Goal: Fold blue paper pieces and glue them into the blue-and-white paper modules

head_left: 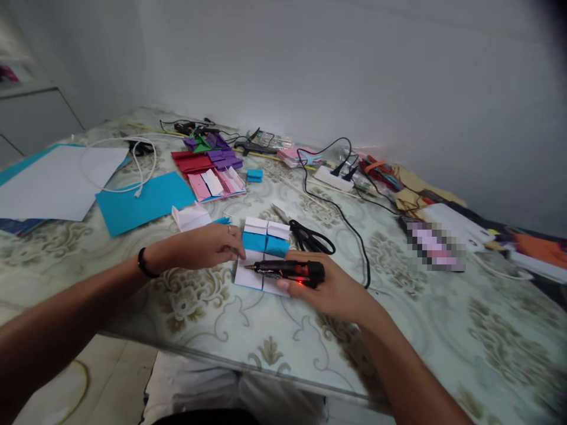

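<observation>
In front of me lies a folded paper piece (248, 277), white with a raised blue-and-white flap (266, 242) along its far side. My right hand (330, 289) is wrapped around a black glue gun (287, 270) with a red light glowing on it. The gun's nozzle points left, over the white part of the paper. With its fingers curled, my left hand (221, 244) pinches at the paper's left edge. Black-handled scissors (305, 233) rest just beyond the paper. Behind my left hand sits another white folded paper (190, 217).
Blue sheet (144, 203), large white sheet (66, 180) and white cable (153, 159) are on the left. Folded pink (217, 184), red and purple papers stand behind. A black cord (341, 212) runs from the power strip (333, 178). A phone (434, 245) lies right.
</observation>
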Demonstrator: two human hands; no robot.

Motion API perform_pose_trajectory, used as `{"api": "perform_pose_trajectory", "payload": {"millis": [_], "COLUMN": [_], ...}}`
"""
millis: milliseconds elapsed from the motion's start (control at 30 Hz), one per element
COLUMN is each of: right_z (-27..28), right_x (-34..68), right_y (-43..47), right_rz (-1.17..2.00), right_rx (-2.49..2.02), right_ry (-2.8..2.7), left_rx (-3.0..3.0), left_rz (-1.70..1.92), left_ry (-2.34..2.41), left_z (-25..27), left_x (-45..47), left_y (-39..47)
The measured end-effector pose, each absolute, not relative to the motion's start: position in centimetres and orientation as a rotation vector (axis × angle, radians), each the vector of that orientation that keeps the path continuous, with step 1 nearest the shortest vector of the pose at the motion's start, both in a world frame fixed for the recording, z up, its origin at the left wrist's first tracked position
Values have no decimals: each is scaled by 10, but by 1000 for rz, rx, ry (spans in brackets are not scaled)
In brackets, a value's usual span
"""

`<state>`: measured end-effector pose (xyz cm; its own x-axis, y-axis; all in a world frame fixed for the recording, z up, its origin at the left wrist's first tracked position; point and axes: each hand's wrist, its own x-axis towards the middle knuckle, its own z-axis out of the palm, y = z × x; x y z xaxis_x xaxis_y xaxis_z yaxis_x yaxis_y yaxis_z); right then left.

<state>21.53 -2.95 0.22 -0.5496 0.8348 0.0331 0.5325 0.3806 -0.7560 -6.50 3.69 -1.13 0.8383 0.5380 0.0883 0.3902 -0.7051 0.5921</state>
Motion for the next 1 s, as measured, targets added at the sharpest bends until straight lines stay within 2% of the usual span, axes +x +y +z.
{"api": "perform_pose_trajectory", "payload": {"millis": [267, 1000], "right_z": [-6, -6], "right_x": [210, 204], "right_y": [-32, -31], "right_rz": [888, 1015], "right_rx": [-1303, -1447], "right_ry": [-2196, -2144], "left_rx": [2488, 2523], "left_rz": [301, 310], "left_ry": [682, 643], "left_z": [-11, -13], "left_x": [-64, -65], "left_y": [37, 38]}}
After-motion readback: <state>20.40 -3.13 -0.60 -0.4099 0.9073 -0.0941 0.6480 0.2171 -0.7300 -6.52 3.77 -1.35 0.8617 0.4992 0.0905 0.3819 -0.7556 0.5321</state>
